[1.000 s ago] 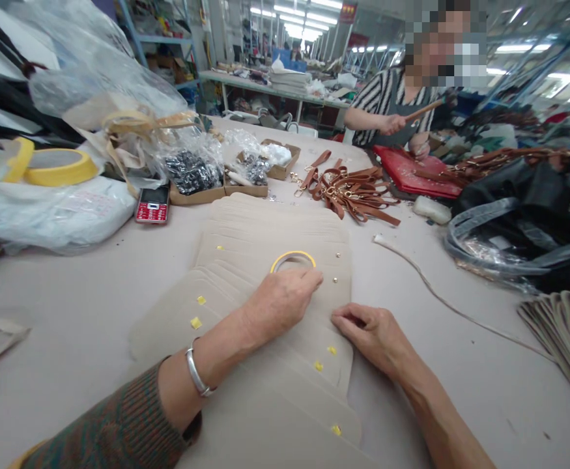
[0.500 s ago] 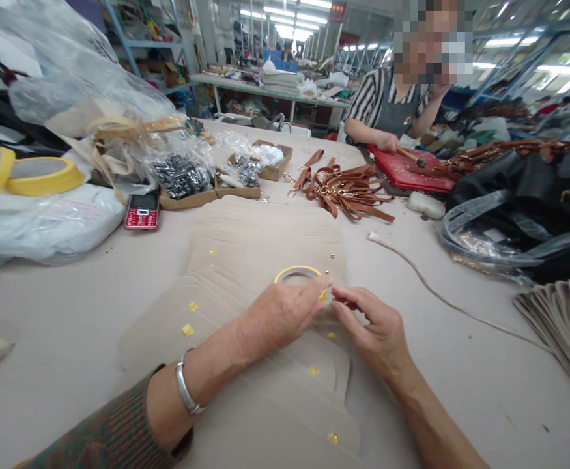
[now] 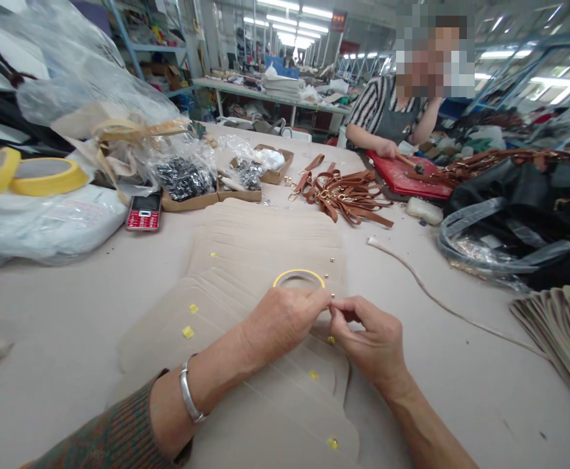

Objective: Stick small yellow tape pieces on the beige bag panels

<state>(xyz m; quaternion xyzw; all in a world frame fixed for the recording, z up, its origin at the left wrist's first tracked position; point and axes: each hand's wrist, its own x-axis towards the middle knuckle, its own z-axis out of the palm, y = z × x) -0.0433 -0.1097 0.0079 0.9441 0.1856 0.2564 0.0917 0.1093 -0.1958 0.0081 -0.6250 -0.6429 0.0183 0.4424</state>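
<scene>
My left hand is closed, palm down, around the near side of a roll of yellow tape, whose far rim shows beyond the knuckles. Thumb and forefinger of my right hand pinch together against the left fingertips; whatever lies between them is too small to make out. Beneath both hands is a fanned stack of beige flat pieces with rounded corners. Small yellow tape squares are stuck on several of them. Little metal studs show along the right edge, one close by the fingertips.
A red phone, cartons of wrapped hardware and yellow tape rolls are left. Brown straps lie ahead. A cord, black bag and beige strips are right. A co-worker sits across.
My right fingers have moved in and closed into a pinch at the left fingertips. The yellow bit seen at the left fingertips is now hidden. The co-worker's head has lowered slightly.
</scene>
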